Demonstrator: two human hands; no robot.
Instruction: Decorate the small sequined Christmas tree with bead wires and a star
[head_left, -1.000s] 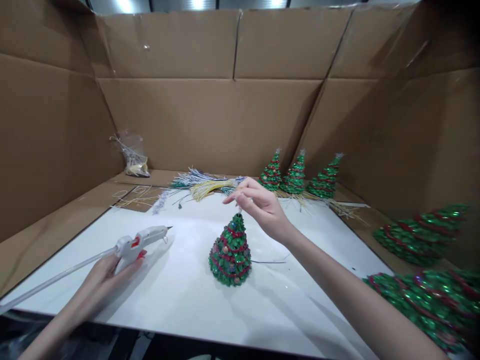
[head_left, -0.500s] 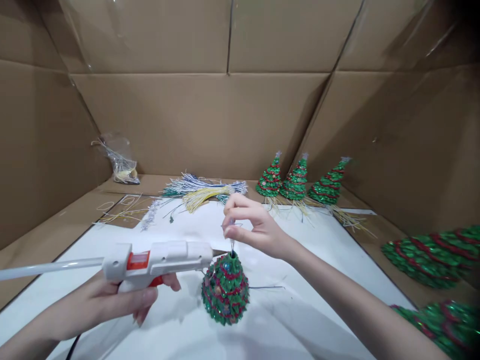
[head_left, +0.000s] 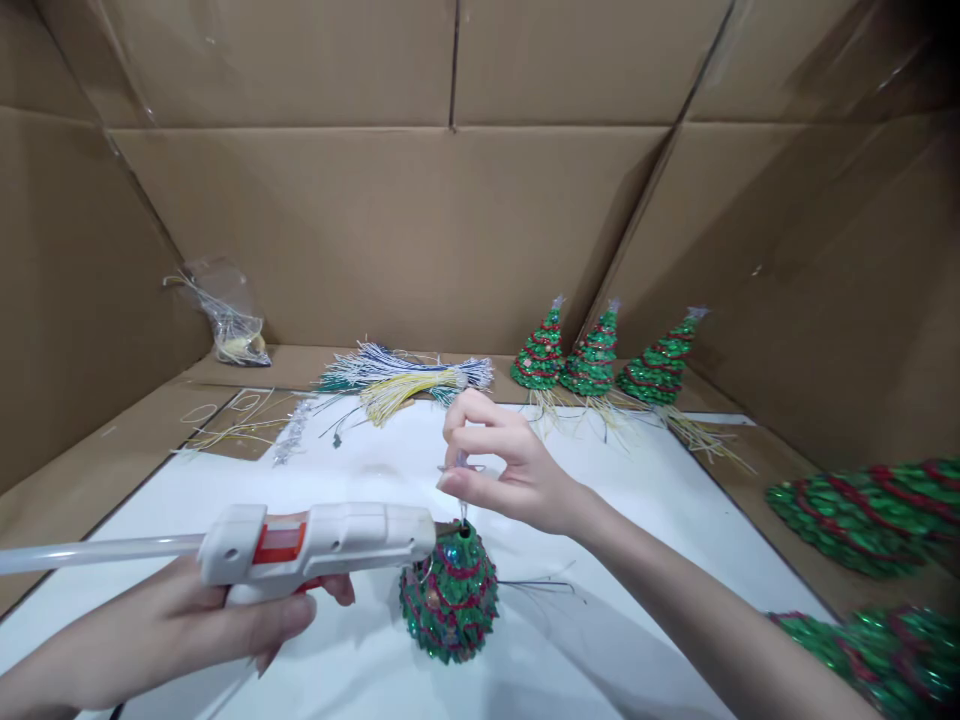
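My left hand [head_left: 247,620] is wrapped around the handle of a white glue gun [head_left: 360,535] with an orange trigger and a clear glue stick in its back. Its nozzle meets the top of a small green Christmas tree [head_left: 450,600] with red garland and small ornaments. Above that tree, my right hand [head_left: 510,465] pinches a clear star topper [head_left: 463,463], its stem pointing down at the hole in the treetop. Whether stem and hole touch is too small to tell. Thin wires [head_left: 540,585] stick out to the tree's right.
Three trees with stars [head_left: 592,355] stand at the back right. Larger trees [head_left: 847,515] lie along the right edge. Bundled wires [head_left: 412,385], a silver tinsel strip [head_left: 294,432] and a plastic bag [head_left: 229,315] are at the back. Cardboard walls [head_left: 300,230] enclose the white tabletop [head_left: 360,465].
The glue gun has moved slightly right and down, bringing its nozzle against the treetop. My right hand with the star has dipped a little. The view has shifted slightly.
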